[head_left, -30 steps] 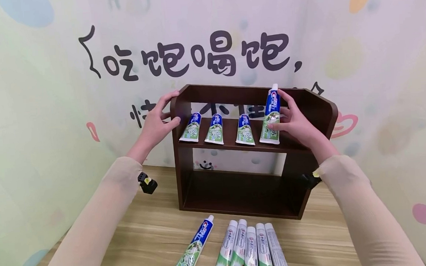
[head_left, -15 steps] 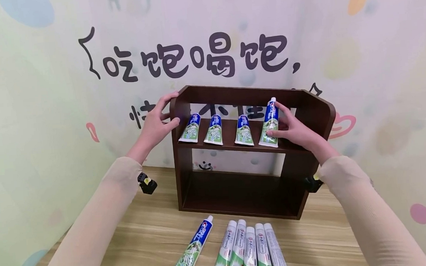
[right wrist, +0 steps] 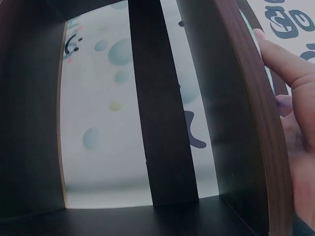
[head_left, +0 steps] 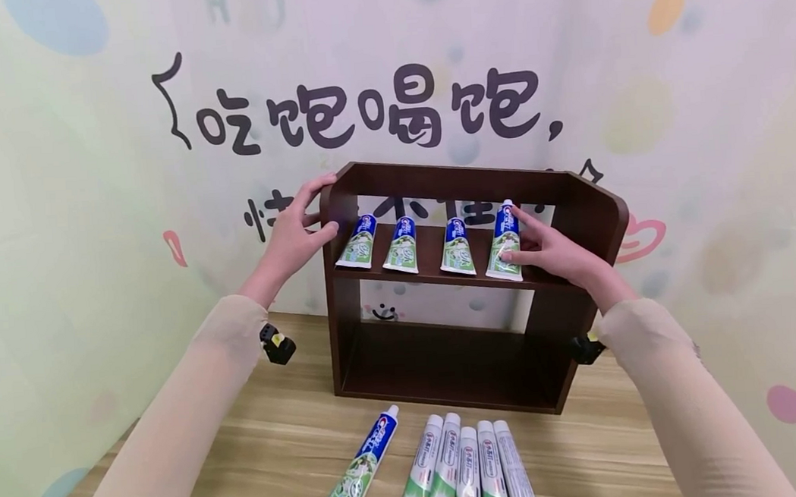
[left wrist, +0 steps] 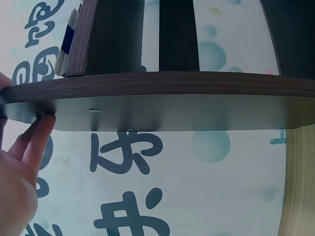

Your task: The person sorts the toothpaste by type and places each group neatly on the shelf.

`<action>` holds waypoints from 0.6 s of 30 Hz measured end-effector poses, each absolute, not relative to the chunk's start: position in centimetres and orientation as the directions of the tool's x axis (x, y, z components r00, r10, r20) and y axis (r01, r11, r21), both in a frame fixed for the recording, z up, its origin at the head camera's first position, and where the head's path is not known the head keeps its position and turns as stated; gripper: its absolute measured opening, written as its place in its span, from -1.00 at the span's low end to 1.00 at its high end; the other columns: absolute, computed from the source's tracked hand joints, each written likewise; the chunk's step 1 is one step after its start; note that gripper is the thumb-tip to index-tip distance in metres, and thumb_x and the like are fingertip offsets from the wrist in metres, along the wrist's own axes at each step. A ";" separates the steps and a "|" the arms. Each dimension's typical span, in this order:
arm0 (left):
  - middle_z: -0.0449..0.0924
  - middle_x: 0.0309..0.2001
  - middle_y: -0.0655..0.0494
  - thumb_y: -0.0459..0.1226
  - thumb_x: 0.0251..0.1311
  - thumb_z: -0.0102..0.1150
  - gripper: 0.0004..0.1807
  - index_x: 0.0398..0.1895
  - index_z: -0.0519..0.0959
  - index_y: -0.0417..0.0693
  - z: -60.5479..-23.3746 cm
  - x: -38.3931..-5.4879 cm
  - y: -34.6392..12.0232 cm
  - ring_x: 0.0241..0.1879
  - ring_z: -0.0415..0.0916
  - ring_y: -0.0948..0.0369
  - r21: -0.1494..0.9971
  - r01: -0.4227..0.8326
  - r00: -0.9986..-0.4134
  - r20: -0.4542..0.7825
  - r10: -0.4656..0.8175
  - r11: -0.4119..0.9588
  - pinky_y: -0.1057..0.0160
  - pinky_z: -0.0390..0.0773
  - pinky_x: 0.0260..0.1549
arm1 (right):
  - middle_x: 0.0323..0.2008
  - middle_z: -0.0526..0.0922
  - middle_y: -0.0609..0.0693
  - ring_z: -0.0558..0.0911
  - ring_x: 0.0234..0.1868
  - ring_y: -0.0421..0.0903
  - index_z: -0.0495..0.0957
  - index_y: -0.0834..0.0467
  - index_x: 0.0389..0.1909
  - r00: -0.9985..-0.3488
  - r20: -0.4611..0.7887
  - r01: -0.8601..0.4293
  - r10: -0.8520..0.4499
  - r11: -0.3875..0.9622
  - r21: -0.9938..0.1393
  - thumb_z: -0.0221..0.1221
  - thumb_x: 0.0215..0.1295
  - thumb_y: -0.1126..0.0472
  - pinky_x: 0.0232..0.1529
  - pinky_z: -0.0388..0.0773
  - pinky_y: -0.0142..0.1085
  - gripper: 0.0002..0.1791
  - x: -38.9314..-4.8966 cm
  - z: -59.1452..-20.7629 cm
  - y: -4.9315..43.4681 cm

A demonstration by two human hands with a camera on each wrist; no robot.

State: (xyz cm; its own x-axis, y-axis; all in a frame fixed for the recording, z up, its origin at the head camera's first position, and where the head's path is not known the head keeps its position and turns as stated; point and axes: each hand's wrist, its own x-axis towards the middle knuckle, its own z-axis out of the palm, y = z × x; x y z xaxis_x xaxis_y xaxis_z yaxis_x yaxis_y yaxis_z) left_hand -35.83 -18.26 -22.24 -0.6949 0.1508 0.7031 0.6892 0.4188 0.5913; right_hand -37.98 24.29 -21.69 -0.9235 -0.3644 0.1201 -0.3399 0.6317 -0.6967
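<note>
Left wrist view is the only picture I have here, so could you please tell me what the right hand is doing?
Observer: The right hand grips the rightmost blue-and-green tube on the upper level of the rack.
Operator: Thank you. How many other tubes share that level, please?
Observer: Three similar tubes are lined up to its left.
Operator: And could you kindly say what lies on the table in front?
Observer: One loose blue-and-green tube lies to the left of five whitish tubes.
</note>
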 end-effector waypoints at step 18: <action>0.22 0.51 0.27 -0.37 0.25 0.15 -0.32 0.43 0.28 0.23 -22.2 -35.9 -18.2 0.10 0.62 -0.16 0.576 0.698 -0.681 0.717 0.147 0.425 -0.05 0.70 -0.03 | 0.43 0.28 0.31 0.33 0.37 0.23 -0.12 -0.09 0.59 -0.937 0.112 -0.327 -0.331 0.719 -0.614 0.21 0.30 -0.13 0.45 0.21 0.22 -0.03 -37.9 -21.7 24.1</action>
